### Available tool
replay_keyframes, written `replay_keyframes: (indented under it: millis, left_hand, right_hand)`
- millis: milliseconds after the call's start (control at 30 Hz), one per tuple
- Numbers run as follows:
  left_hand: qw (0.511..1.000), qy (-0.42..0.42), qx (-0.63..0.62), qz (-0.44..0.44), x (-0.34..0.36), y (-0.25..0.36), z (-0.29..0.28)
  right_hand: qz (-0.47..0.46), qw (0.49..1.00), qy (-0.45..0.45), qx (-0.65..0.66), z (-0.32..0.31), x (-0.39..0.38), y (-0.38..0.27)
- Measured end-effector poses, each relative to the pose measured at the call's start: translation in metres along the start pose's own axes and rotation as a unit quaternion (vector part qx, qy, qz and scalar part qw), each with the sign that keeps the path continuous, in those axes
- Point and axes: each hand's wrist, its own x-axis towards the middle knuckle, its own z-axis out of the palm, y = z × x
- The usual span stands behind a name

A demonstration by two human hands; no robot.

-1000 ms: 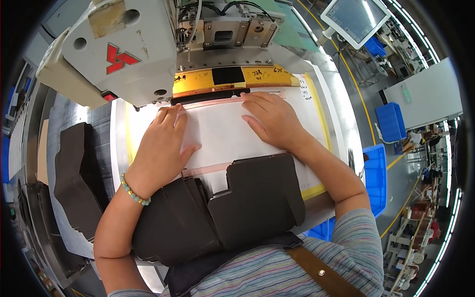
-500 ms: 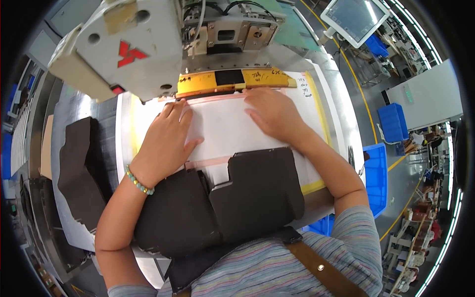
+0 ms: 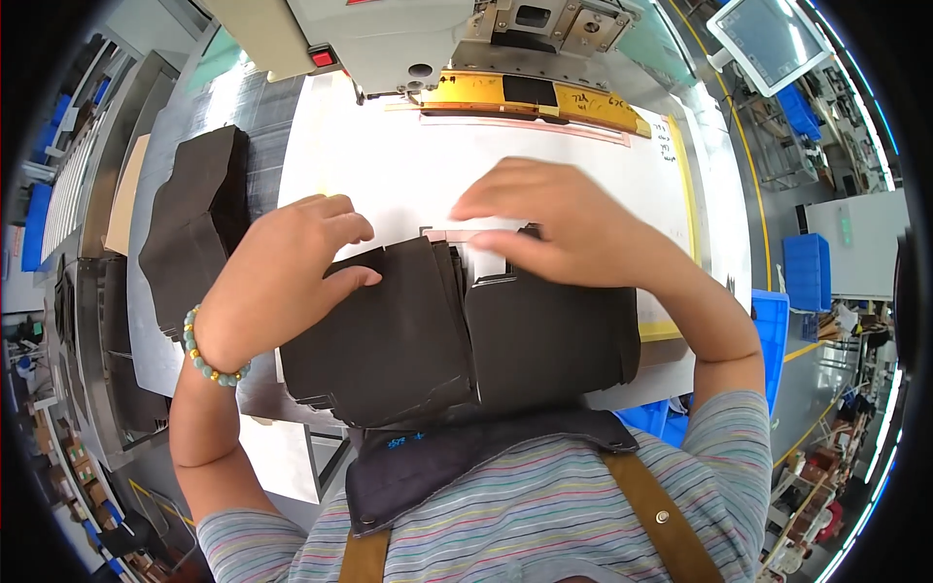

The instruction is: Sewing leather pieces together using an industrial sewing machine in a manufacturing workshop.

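Note:
Two stacks of black cut sheets lie side by side close to my body, a left stack (image 3: 389,340) and a right stack (image 3: 559,335). My left hand (image 3: 282,267) hovers at the upper left corner of the left stack, thumb apart from the curved fingers, nothing held. Over the far edge of the right stack is my right hand (image 3: 559,223), slightly blurred, its thumb and fingers apart and nothing visible between them. Beyond both hands a white template sheet (image 3: 389,165) with pink strips and yellow tape reaches under a yellow clamp bar (image 3: 476,89).
A large pale machine head (image 3: 389,39) overhangs the far side. Another black stack (image 3: 199,214) rests at the left. A screen (image 3: 773,44) stands at the far right, and a blue bin (image 3: 771,335) is beside the table's right edge.
Both hands have left the pink strip by the clamp bar and come back toward my body, over the black stacks. The view has shifted, so the machine appears higher and further right.

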Motion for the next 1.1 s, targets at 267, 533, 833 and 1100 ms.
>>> replay_keyframes:
  millis: [267, 533, 833, 1100]
  left_hand:
    - [0.996, 0.018, -0.085, -0.026, -0.008, -0.005, 0.019]
    - [0.975, 0.063, -0.208, -0.049, -0.008, -0.013, 0.03]
    - [0.943, -0.01, -0.313, -0.112, 0.002, -0.014, 0.017]
    - [0.984, 0.175, 0.013, 0.035, 0.029, -0.019, 0.013]
  right_hand:
    - [0.058, 0.992, -0.092, 0.066, 0.05, 0.039, 0.0]
    - [0.138, 0.97, -0.073, 0.187, 0.052, 0.052, -0.008]
    - [0.171, 0.958, -0.064, 0.22, 0.046, 0.055, -0.007]
    - [0.239, 0.969, 0.006, 0.058, -0.027, 0.02, 0.099]
